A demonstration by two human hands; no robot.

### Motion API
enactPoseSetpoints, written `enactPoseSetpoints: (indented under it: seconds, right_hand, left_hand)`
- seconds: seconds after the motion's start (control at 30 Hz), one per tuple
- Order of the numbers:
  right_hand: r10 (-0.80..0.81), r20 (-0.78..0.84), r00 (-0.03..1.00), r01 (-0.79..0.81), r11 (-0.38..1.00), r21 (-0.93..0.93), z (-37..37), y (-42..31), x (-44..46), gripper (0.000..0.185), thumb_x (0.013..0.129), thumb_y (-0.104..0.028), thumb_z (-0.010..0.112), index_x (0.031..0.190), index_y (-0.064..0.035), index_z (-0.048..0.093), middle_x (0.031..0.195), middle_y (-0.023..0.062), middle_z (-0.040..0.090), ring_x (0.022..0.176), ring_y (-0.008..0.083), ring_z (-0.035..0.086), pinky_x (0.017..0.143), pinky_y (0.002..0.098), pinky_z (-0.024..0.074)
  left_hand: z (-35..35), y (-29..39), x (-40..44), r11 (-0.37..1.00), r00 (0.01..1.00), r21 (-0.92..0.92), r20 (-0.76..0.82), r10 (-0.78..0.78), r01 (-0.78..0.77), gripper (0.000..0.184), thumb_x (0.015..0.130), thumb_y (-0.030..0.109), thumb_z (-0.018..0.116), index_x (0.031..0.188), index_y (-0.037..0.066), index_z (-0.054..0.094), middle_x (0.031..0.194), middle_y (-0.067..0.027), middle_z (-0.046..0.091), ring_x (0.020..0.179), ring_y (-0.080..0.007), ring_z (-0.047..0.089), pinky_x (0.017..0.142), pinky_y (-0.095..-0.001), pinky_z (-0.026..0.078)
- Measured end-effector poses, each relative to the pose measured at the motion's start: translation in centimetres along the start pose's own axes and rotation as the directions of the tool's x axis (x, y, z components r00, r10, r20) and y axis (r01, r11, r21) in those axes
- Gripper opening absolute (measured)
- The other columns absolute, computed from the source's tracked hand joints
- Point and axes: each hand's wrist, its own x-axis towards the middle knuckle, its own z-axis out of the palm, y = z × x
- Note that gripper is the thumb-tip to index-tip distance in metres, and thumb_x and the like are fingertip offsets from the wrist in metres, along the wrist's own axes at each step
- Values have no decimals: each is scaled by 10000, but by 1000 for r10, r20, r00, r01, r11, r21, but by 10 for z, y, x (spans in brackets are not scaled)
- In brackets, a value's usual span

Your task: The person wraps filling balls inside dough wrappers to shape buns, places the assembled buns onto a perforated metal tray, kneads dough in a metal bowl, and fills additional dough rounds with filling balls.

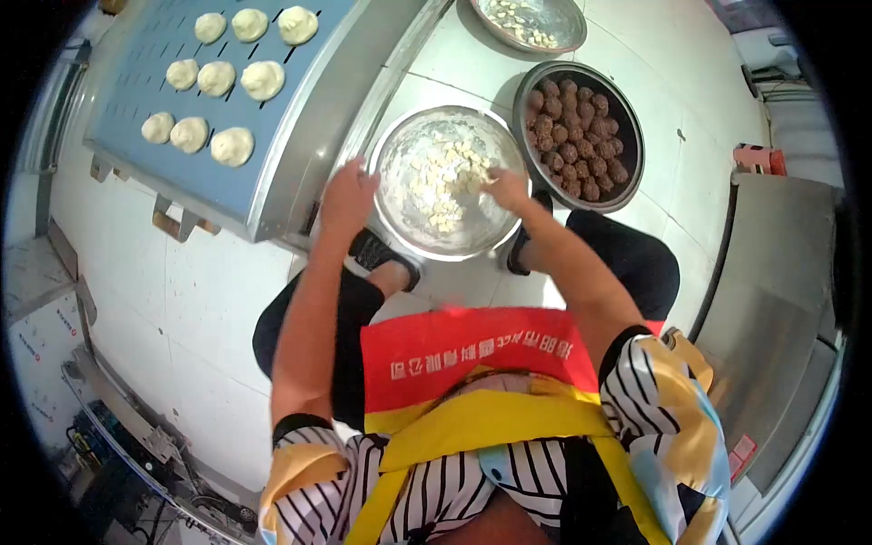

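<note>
A wide metal bowl (400, 227) stands on the floor between my feet, its inside dusted with white powder. Many small pale dough pieces (445, 177) lie scattered in it. My left hand (349, 198) is at the bowl's left rim with its fingers apart; whether it touches the rim is unclear. Over the right side of the bowl reaches my right hand (506, 191), its fingers bent together beside the dough pieces. What they hold, if anything, is too small to make out.
A dark round tub (636, 177) of brown balls stands right of the bowl. Beyond is another metal pan (568, 41) with pale pieces. At upper left, a blue perforated surface (118, 100) in a metal frame carries several dough mounds (216, 79). A steel cabinet (772, 272) stands at right.
</note>
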Motion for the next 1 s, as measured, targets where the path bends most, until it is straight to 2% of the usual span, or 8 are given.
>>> enactPoseSetpoints:
  seconds: [0.1, 0.27, 0.43, 0.63, 0.73, 0.83, 0.9, 1.0]
  right_hand:
    - [-274, -201, 941, 278, 960, -5, 9, 3, 32, 572, 809, -313, 698, 1250, 8, 526, 1198, 240, 571, 1061, 351, 587, 936, 406, 451]
    - [-56, -34, 998, 59, 993, 99, -53, -36, 113, 564, 808, -371, 691, 1179, 35, 566, 1144, 241, 597, 1102, 353, 561, 965, 412, 423]
    - [-241, -34, 970, 236, 967, -99, 32, 15, 169, 620, 816, -451, 661, 1218, 5, 536, 1249, 231, 530, 1109, 350, 551, 959, 419, 429]
    - [-227, -199, 953, 149, 926, -347, 113, -2, 148, 602, 731, -453, 729, 1209, -132, 553, 1278, 117, 470, 1151, 297, 440, 927, 478, 363]
    - [-424, 139, 895, 440, 791, -424, 129, 18, 122, 604, 734, -426, 738, 1224, -130, 543, 1268, 129, 477, 1135, 312, 457, 925, 485, 374]
    - [-544, 26, 838, 530, 803, -272, 116, 29, 113, 580, 763, -393, 725, 1229, -106, 532, 1239, 149, 497, 1096, 315, 485, 905, 469, 404]
    - [1, 7, 1000, -3, 960, 280, 88, 8, 154, 552, 817, -375, 679, 1188, 1, 517, 1106, 197, 548, 1027, 324, 540, 866, 438, 451]
    - [-170, -285, 943, 180, 984, 10, 108, -21, 199, 504, 809, -438, 661, 1037, 0, 555, 1006, 184, 548, 927, 331, 547, 780, 446, 455]
  left_hand:
    - [77, -65, 12, 901, 941, 290, 0, -337, 323, 589, 843, 307, 627, 1292, -26, 442, 1220, -264, 525, 1097, -407, 522, 936, -448, 420]
    - [159, -166, 30, 834, 837, 78, -6, -548, 546, 831, 837, 373, 637, 1379, -114, 238, 1275, -309, 471, 1156, -430, 485, 974, -438, 409]
    - [162, -152, 59, 930, 895, 12, -276, -350, 367, 455, 931, 381, 514, 1054, -57, 499, 829, -265, 613, 805, -457, 591, 687, -500, 453]
    - [151, -141, 79, 883, 874, 19, -156, -461, 469, 385, 966, 358, 464, 1033, -19, 504, 761, -229, 612, 738, -394, 608, 626, -473, 463]
    - [148, -143, 83, 929, 917, 63, -195, -348, 366, 424, 969, 358, 464, 1087, -47, 505, 748, -228, 608, 711, -379, 613, 603, -459, 465]
    - [156, -149, 80, 942, 921, 132, -287, -262, 309, 453, 965, 368, 463, 1117, -58, 502, 774, -241, 619, 722, -390, 621, 609, -463, 472]
    - [161, -165, 77, 928, 918, 157, -276, -286, 337, 467, 970, 366, 448, 1126, -71, 496, 816, -258, 626, 757, -404, 623, 633, -462, 480]
    - [147, -139, 84, 851, 859, 116, -70, -507, 511, 655, 960, 478, 409, 1279, -94, 413, 1030, -293, 600, 886, -412, 615, 749, -465, 499]
